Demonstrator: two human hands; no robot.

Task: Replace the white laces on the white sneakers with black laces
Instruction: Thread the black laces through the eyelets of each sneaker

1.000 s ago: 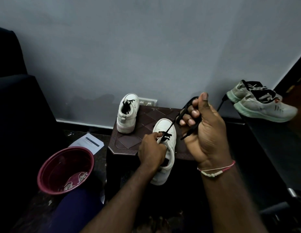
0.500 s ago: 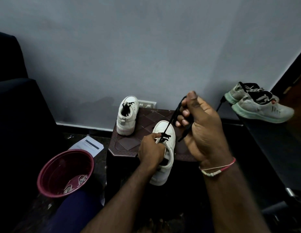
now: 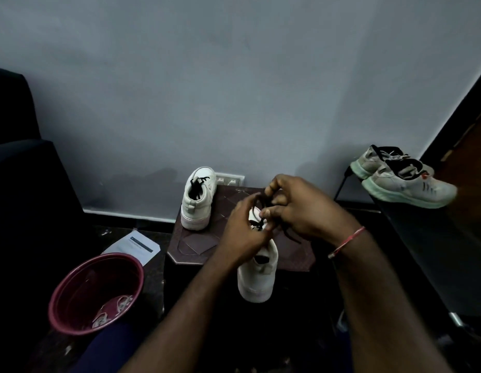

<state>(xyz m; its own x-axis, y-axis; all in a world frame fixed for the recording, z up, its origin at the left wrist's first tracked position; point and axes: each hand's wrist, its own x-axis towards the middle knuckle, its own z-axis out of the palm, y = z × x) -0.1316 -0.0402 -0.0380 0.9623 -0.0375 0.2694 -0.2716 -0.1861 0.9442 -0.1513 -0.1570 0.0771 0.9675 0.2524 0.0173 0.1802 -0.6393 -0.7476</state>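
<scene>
Head view: our left hand [image 3: 240, 235] and right hand [image 3: 304, 208] pinch the black lace [image 3: 289, 235] over the sneaker [image 3: 258, 275], at five o'clock on the surface [image 3: 196, 246].

No legible text, brand or number is found: the paper sheet [image 3: 134, 244] at eight o'clock bears print too small to read, and the grey running shoes [image 3: 403, 181] at three o'clock show unreadable side marks.
</scene>
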